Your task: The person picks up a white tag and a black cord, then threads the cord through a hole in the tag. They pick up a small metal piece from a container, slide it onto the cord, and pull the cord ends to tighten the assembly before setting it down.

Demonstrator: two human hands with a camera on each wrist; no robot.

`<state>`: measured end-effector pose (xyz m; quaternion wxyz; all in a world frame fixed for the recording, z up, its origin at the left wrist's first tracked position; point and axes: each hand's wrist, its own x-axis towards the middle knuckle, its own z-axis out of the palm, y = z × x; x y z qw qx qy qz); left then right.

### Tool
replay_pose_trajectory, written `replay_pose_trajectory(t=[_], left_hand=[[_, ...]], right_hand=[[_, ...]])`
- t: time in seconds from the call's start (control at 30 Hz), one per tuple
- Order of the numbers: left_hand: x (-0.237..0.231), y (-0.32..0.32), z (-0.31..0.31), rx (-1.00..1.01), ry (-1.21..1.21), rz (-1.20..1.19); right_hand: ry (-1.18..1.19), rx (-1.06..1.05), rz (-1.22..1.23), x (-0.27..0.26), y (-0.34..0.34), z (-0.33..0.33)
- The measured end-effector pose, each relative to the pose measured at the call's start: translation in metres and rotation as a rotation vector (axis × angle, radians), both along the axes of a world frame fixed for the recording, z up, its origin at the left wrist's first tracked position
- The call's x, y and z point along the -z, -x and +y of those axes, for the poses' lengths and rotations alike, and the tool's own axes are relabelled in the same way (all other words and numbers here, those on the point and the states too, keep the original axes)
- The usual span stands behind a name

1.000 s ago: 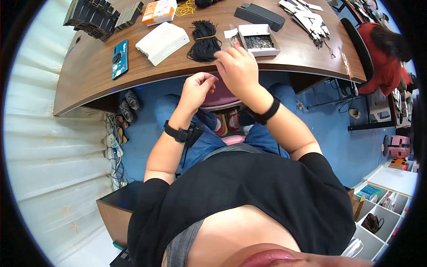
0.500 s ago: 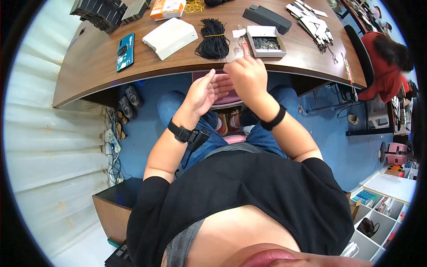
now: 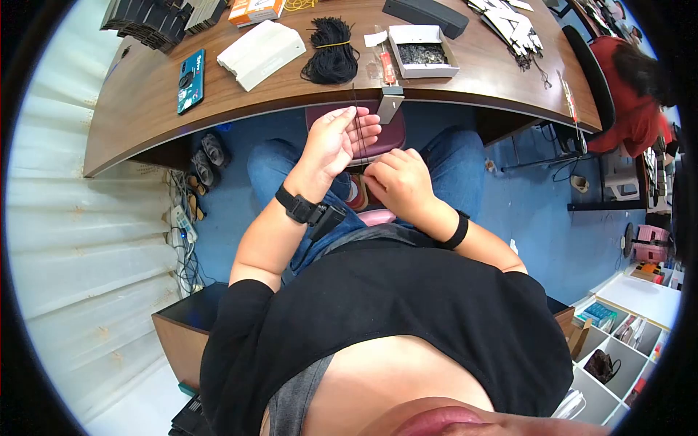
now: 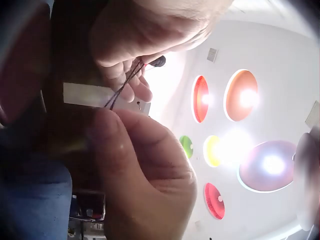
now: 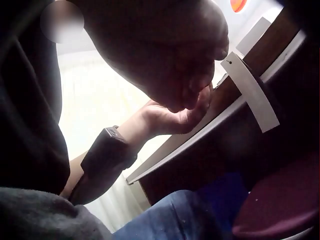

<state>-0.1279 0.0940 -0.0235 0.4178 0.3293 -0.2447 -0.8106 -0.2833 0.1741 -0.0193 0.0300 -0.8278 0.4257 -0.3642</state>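
A thin black cord (image 4: 120, 92) stretches between my two hands in front of the table edge. My left hand (image 3: 333, 142) is palm up, its thumb against the index finger with the cord between and the other fingers nearly straight. Nearer my body, my right hand (image 3: 401, 182) has curled fingers, its thumb and index finger pinching the cord's lower end. Just beyond the left fingertips is a pale flat tag (image 3: 390, 107), overlapping the table edge; the right wrist view shows the tag (image 5: 255, 95) with a small hole near its upper end. The right palm is hidden in the head view.
On the table (image 3: 153, 116) are a tied black cord bundle (image 3: 331, 58), a white box (image 3: 423, 62) of small dark pieces, a red item in clear packaging (image 3: 387, 67), a white block (image 3: 262, 54), a teal phone (image 3: 191, 83) and white tags (image 3: 509, 33).
The right hand has drawn back from the table edge toward my body, cord now stretched between the hands. The left hand has turned palm up and its fingers have straightened. The tag has become visible.
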Motion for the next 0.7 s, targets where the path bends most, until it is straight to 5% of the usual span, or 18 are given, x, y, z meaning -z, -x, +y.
replay_pose_trajectory(t=[0.43,0.57,0.67,0.7], left_hand=[[0.003,0.007,0.003,0.044,0.053,0.092],[-0.002,0.009,0.004,-0.005,0.206,-0.146],[-0.008,0.013,0.01,-0.108,0.537,-0.528],[-0.007,0.013,0.01,-0.102,0.574,-0.545]], right_hand=[[-0.153,-0.061,-0.13,0.007,0.005,0.008],[-0.277,-0.154,-0.156,-0.015,0.026,-0.015],[-0.217,0.081,-0.326,-0.061,0.061,-0.06],[-0.146,0.22,-0.167,-0.076,0.073,-0.079]])
